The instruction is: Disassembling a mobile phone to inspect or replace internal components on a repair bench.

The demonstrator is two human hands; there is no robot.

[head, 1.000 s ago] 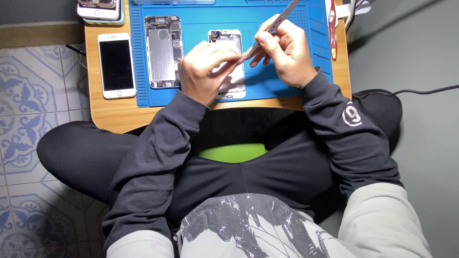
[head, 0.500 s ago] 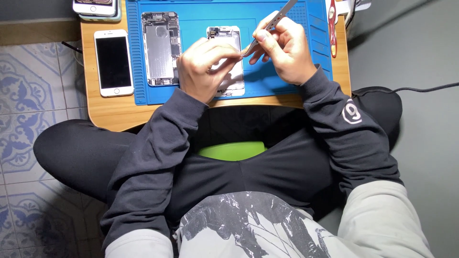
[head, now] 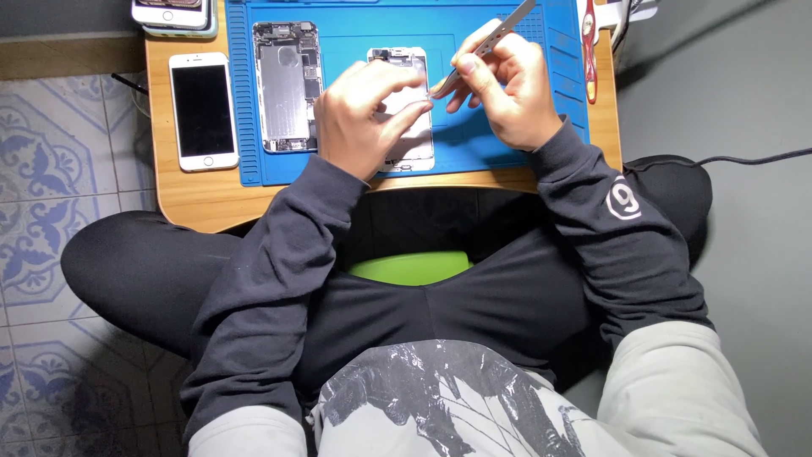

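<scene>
Pinching tweezers (head: 486, 44) in right hand (head: 503, 93), left hand (head: 364, 114) fingers curled, pressing phone screen panel (head: 406, 110), blue mat (head: 355, 165)

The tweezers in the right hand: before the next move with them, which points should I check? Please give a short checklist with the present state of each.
1. Right hand grips the tweezers firmly: ok, fingers are wrapped around them.
2. Tweezer tips rest on the intended spot of the screen panel: cannot tell, the tips are hidden between the fingers.
3. Left hand steadies the screen panel: ok, it lies on top of it.
4. Screen panel lies flat on the blue mat: ok, as far as it shows.
5. Opened phone body lies apart from the hands: ok, it sits to the left on the mat.
6. White phone is out of the way: ok, on the wooden table, off the mat.
</scene>
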